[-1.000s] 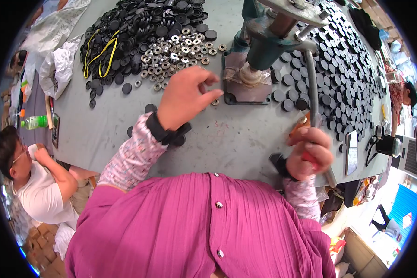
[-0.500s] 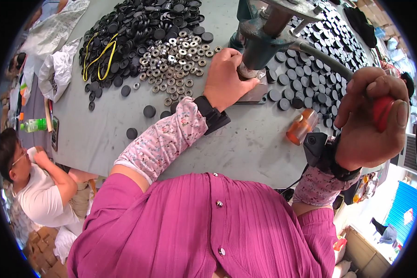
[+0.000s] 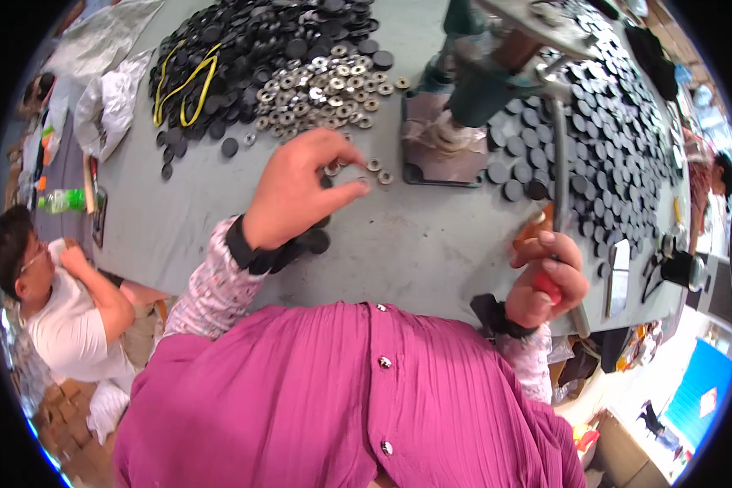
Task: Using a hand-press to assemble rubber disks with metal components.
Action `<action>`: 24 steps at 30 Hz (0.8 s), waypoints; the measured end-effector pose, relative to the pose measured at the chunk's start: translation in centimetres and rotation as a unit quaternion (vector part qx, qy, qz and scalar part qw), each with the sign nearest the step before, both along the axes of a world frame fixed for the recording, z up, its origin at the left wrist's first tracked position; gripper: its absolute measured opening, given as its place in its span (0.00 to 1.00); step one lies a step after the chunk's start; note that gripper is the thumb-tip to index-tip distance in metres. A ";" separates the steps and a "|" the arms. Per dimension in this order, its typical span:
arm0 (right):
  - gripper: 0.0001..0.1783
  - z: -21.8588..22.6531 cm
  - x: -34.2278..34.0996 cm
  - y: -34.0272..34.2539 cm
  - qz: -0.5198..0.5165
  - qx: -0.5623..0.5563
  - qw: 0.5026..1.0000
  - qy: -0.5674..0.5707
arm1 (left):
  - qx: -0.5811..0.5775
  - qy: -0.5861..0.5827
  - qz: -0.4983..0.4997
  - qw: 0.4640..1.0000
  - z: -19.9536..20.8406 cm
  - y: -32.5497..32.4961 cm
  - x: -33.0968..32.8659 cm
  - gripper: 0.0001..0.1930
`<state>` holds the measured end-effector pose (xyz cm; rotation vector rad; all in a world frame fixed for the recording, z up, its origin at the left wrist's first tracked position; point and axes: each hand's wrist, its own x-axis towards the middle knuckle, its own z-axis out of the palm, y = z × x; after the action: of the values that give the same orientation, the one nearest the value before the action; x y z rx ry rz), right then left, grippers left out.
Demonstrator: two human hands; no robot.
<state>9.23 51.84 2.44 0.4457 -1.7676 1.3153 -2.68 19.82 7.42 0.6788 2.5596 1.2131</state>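
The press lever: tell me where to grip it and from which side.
Grip the press lever at its red handle, the low free end nearest the person, coming from the right. The rod slopes down from the green press toward the table edge, and the right hand already wraps that end.

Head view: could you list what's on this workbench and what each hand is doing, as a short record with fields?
Left hand: fingers pinched over loose metal washers on grey table
Right hand: gripping red-handled press lever
Press: green, on metal base plate
Piles: black discs right; washers and discs, yellow bands top left
Bystander: seated left
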 end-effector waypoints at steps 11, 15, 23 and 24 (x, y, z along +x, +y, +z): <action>0.33 13.2 -4.2 2.2 0.158 -0.065 0.983 -0.062 | -0.134 0.046 -0.064 0.988 -1.9 -4.4 8.4 0.24; 0.32 16.8 -6.4 1.4 0.119 -0.117 0.979 -0.114 | -0.109 0.063 -0.099 0.987 -2.1 -4.4 8.2 0.22; 0.32 17.7 -6.9 0.7 0.060 -0.114 0.981 -0.145 | 0.071 0.045 0.009 0.996 -1.8 5.0 0.5 0.18; 0.32 17.7 -7.0 0.8 0.059 -0.118 0.981 -0.144 | 0.098 0.036 0.035 0.994 -2.4 6.6 -0.8 0.18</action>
<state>2.27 52.68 20.16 0.2374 -1.8082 1.7210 -3.43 26.39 5.01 0.6889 2.5630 1.5054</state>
